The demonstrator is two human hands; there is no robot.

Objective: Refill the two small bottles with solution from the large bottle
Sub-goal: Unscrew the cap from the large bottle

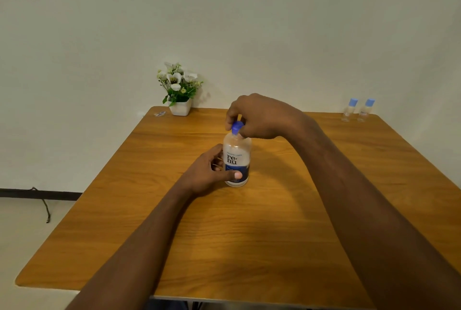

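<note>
While one white square pot of white flowers [180, 108] is sitting at the far left of the wooden tabletop [249, 239], the left hand [207, 172] is wrapping its grip around the lower body of the one large clear bottle with a dark blue label [237, 157], standing upright mid-tabletop, and the right hand [259, 117] is pinching its grip on that bottle's blue cap [237, 127]. Further right, two small clear bottles with pale blue caps [349, 111] are standing side by side at the far corner, well apart from both hands. Should the cap be releasing suddenly while the lower grip is squeezing, solution could be spurting out.
</note>
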